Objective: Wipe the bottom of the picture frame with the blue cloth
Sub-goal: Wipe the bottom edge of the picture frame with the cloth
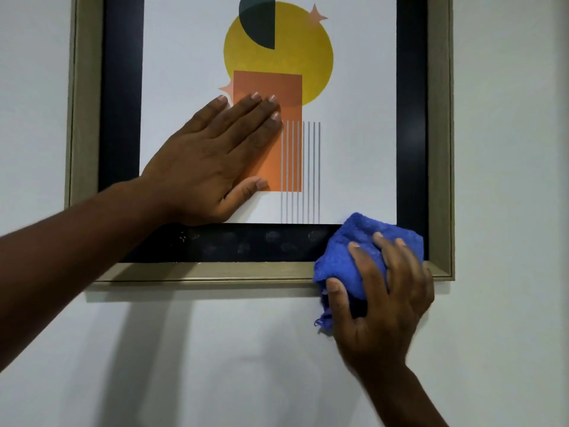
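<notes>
**Blue cloth at the frame's lower right corner**

Blue cloth (363,254) sits bunched under our right hand (385,297), whose fingers and thumb are curled around it, pressing it against the picture frame (215,271) at the right end of its bottom rail. It overlaps the black inner border (246,241) there, which shows pale smudges further left. Our left hand (215,161) lies flat and open on the print (354,118), fingers spread over its orange rectangle, gripping nothing. Around the frame we see pale wall (215,349).
</notes>
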`<state>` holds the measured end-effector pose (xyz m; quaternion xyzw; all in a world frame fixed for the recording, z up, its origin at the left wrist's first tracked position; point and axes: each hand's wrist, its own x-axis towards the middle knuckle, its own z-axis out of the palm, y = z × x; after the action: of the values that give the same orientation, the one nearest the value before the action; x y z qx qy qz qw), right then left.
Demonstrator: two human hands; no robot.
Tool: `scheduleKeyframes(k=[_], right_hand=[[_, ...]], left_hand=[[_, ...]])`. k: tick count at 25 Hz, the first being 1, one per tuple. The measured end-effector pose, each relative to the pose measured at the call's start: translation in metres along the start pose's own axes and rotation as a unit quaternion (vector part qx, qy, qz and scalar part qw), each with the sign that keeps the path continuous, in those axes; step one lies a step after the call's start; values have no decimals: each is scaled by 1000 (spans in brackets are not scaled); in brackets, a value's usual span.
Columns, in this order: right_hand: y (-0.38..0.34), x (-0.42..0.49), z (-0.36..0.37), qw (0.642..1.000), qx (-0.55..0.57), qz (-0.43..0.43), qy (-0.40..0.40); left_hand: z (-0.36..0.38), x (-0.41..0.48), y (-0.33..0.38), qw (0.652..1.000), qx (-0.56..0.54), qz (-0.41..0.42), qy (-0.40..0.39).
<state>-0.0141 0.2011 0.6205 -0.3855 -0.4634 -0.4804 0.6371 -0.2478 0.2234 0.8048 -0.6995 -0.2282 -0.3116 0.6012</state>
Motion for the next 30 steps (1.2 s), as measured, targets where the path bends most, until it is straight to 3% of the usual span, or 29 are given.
scheduleKeyframes(k=[2, 6, 9, 13, 16, 19, 23, 25, 30], right_hand=[[-13, 2, 6, 998, 12, 53, 25], [-8, -4, 5, 1000, 2, 18, 11], [-21, 0, 11, 995, 2, 92, 45], [-28, -9, 11, 1000, 3, 16, -1], [-36, -1, 17, 998, -4, 57, 28], [-42, -4, 15, 1000, -6, 4, -7], [-59, -3, 14, 997, 1, 75, -6], [-73, -5, 17, 999, -4, 44, -33], [-86, -5, 24, 997, -12, 73, -24]], left_hand=[[1, 0, -3, 1000, -1, 6, 10], [4, 0, -2, 1000, -11, 8, 21], [6, -1, -1, 999, -17, 6, 26], [4, -3, -3, 999, -20, 12, 25], [3, -5, 0, 1000, -8, 7, 29], [0, -6, -3, 999, -20, 14, 20], [-3, -9, -6, 1000, -24, 20, 3], [-5, -11, -9, 999, -26, 26, 1], [-4, -23, -20, 999, -28, 18, 4]])
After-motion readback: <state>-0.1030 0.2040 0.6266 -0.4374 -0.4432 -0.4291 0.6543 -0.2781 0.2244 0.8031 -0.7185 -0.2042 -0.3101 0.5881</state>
